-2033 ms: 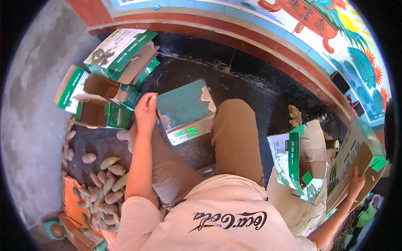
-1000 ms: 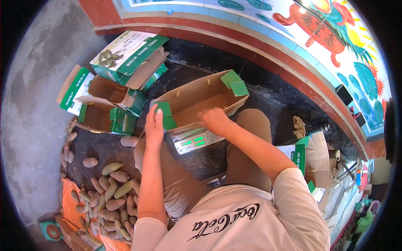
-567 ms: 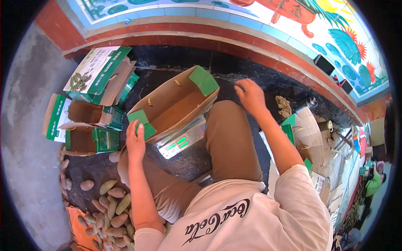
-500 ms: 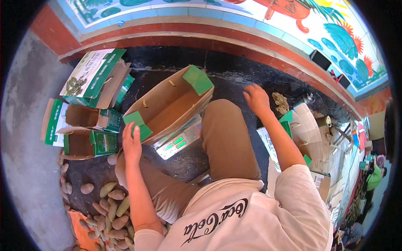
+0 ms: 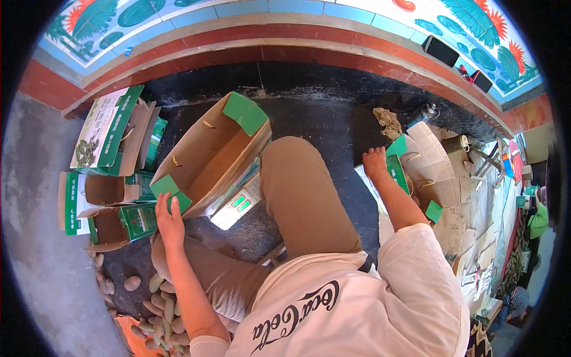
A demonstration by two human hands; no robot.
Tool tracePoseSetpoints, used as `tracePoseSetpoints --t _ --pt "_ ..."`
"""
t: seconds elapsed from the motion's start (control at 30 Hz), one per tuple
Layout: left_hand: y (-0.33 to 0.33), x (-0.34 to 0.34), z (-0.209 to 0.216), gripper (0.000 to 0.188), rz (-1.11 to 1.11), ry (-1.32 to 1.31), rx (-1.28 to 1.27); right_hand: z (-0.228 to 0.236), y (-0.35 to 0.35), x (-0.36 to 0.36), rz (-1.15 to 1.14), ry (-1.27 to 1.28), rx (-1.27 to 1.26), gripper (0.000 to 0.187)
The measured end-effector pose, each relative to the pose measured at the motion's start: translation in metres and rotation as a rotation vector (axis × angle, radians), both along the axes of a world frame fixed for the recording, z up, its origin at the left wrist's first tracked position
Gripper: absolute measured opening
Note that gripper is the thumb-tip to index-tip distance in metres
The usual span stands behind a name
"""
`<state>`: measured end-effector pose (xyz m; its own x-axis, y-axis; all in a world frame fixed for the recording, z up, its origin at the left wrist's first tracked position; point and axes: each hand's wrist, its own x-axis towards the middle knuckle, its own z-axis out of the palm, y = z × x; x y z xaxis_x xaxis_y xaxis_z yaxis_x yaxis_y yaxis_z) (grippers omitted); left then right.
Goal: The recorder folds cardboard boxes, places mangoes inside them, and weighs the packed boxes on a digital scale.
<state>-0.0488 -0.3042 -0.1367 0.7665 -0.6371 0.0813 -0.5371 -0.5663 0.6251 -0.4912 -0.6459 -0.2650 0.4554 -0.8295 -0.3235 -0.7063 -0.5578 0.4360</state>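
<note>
An open, long cardboard box with green end flaps stands tilted ahead of my knees, its inside bare brown. My left hand touches its near green flap with the fingers stretched out. Partly under the box is a scale with lit green displays. On the right, my right hand is at the edge of another open cardboard box, with white and green sides and rope handles. Its fingers are bent over that edge; the fingertips are partly hidden.
Several green and white cardboard boxes are piled at the left. Brown tubers lie at lower left, some on orange material. Crumpled paper and a flask are by the wall. Phones rest on its ledge. A person in green is at far right.
My right hand has come down from the air to the edge of the right-hand box. My left hand stays on the long box's flap. The view has shifted somewhat.
</note>
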Motion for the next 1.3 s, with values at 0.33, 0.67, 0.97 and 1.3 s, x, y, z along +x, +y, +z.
tracePoseSetpoints --t 0.33,0.67,0.97,1.3 --pt "-0.007 -0.005 0.001 0.039 0.013 -0.091 0.112 -0.038 -0.031 0.004 -0.134 0.453 0.19 0.043" --pt "-0.011 -0.002 -0.002 0.038 -0.004 -0.103 0.163 -0.059 -0.051 -0.015 -0.229 0.482 0.136 0.05" --pt "-0.009 -0.002 -0.001 0.035 -0.041 -0.091 0.173 -0.032 -0.069 -0.056 -0.313 0.44 0.186 0.066" --pt "-0.012 0.0 -0.002 0.036 -0.093 -0.111 0.188 0.043 -0.09 -0.178 -0.587 0.319 -0.008 0.047"
